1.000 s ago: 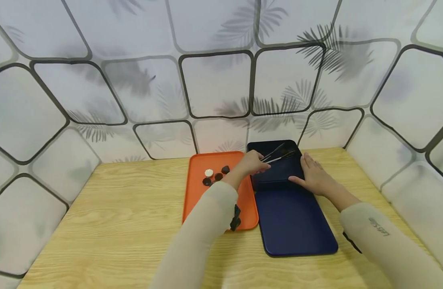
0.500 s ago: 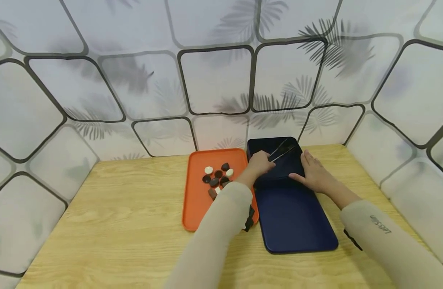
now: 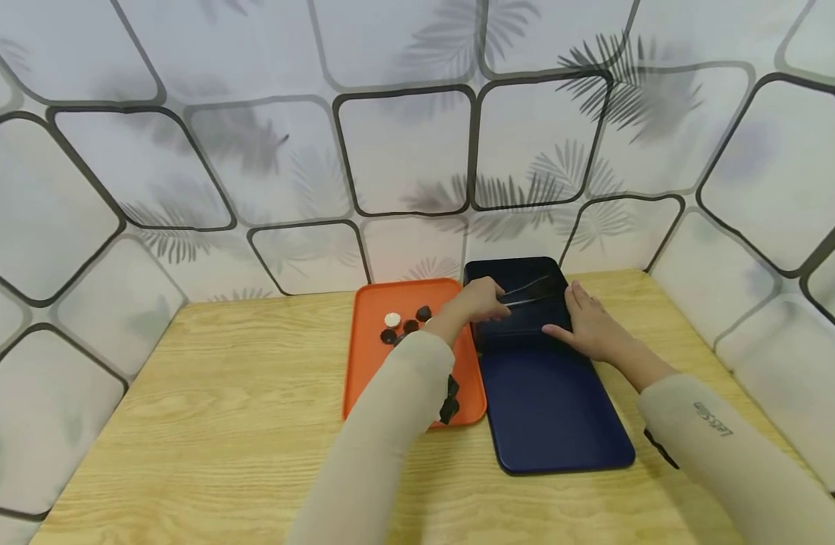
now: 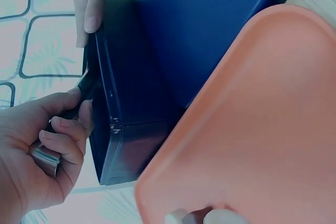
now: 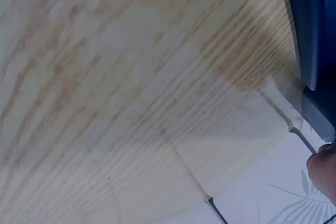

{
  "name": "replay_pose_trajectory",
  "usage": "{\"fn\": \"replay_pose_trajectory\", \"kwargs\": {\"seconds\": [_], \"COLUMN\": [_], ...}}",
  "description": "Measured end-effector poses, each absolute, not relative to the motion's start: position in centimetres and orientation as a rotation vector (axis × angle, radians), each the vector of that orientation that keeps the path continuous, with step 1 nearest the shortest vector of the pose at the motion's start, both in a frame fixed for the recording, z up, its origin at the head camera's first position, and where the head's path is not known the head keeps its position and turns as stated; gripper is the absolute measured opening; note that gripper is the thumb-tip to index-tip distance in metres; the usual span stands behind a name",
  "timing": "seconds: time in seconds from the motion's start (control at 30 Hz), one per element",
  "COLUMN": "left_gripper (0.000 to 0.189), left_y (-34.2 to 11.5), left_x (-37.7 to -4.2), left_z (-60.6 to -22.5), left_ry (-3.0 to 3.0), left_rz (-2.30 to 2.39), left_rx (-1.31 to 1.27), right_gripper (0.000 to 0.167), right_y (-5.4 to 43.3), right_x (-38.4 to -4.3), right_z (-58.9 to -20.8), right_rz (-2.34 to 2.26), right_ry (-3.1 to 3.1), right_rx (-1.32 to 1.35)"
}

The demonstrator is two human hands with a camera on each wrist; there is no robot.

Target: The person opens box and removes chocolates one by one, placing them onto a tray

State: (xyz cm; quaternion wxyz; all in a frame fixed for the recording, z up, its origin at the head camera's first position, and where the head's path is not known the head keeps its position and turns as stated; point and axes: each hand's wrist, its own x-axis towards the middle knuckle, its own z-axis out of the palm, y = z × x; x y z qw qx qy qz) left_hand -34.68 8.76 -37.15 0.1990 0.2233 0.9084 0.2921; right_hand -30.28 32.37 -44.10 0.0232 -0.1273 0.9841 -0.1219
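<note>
My left hand (image 3: 480,299) grips a pair of metal tongs (image 3: 526,291), whose tips reach into the dark navy box (image 3: 512,328). Whether the tips hold anything is too dark to tell. In the left wrist view the left hand (image 4: 50,145) curls around the tongs (image 4: 47,157) beside the box's rim (image 4: 109,98). Against the box's right side lies my right hand (image 3: 594,329), fingers straight and thumb spread along the front. Dark and white chocolates (image 3: 393,320) sit on the orange tray (image 3: 372,386); my left forearm hides some of them.
A flat blue tray (image 3: 560,416) lies in front of the box, right of the orange tray. Wooden tabletop (image 3: 240,393) extends to the left. A patterned curtain (image 3: 410,151) stands right behind the box and along both sides.
My left hand shifted slightly right, then back left, with the tongs; they now lie flatter over the box. The forearm again covers chocolates seen half a second ago. The right hand stayed still.
</note>
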Motion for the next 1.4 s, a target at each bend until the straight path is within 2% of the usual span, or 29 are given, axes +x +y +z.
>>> {"fn": "replay_pose_trajectory", "kwargs": {"seconds": [0.53,0.9,1.4], "left_gripper": [0.046,0.038,0.047], "left_y": [9.5,8.9,5.9], "left_x": [-34.5,-33.5,-33.2], "left_z": [-39.1,-38.8,-38.8], "left_ry": [2.548,2.591,2.483], "left_rz": [0.826,0.805,1.122], "left_rx": [0.484,0.579,0.603], "right_gripper": [0.1,0.1,0.1], "right_y": [32.2,32.1,32.2], "right_x": [-30.3,-30.1,-30.2], "right_z": [-44.4,-44.0,-44.3], "right_rz": [-0.397,-0.416,-0.396], "right_ry": [3.046,3.028,3.054], "right_rx": [-0.386,-0.391,-0.402]}}
